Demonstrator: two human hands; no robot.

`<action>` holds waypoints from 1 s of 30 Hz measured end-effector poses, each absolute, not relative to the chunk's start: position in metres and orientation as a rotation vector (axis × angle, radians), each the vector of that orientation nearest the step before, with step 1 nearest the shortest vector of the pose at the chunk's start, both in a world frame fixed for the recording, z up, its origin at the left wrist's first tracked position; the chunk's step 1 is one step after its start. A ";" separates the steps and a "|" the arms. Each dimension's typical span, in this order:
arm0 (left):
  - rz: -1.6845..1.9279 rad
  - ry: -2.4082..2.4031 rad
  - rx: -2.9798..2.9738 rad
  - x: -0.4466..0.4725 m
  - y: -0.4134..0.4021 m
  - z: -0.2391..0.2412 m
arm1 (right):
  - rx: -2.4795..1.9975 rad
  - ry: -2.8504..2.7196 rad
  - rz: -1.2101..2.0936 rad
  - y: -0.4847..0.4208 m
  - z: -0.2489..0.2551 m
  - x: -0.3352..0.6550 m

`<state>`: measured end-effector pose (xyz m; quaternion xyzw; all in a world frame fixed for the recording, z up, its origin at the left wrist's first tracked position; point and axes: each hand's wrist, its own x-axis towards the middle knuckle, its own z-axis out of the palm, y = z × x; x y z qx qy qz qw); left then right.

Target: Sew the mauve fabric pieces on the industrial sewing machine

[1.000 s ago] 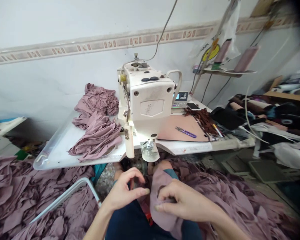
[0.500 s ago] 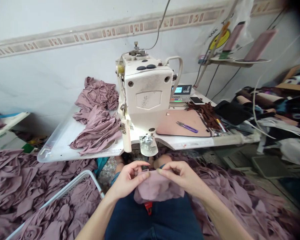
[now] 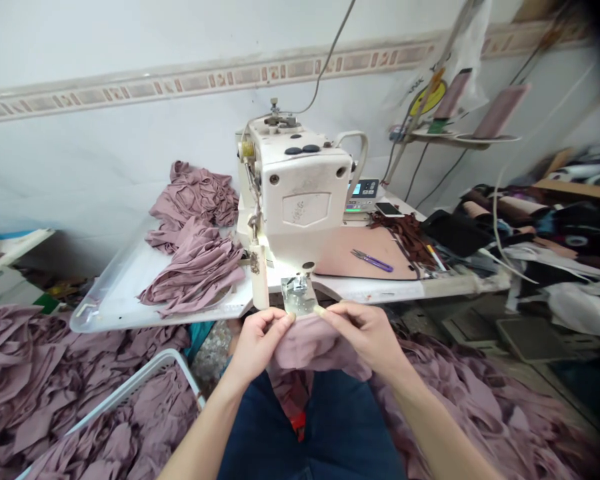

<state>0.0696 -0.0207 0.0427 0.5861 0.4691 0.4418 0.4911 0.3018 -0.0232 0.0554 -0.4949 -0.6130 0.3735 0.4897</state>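
Note:
My left hand (image 3: 258, 341) and my right hand (image 3: 364, 335) both pinch the top edge of a mauve fabric piece (image 3: 310, 348), held stretched between them over my lap. The edge sits just below the presser foot plate (image 3: 298, 297) of the white sewing machine (image 3: 300, 200). The cloth hangs down over my dark blue trousers. Something red (image 3: 297, 421) shows under the cloth between my knees.
Mauve fabric pieces (image 3: 190, 261) lie stacked on the white table extension (image 3: 111, 295) left of the machine. More mauve fabric fills a white basket (image 3: 130, 427) at lower left and the floor at right. Purple snips (image 3: 372, 261), a phone and dark cloth lie on the table at right.
Both hands took hold of the fabric's edge, spread it between them and lifted it from my lap up to the machine's presser foot.

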 end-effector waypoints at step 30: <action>1.278 1.651 2.031 -0.012 -0.001 0.028 | -1.303 -1.484 1.425 -0.041 -0.009 0.354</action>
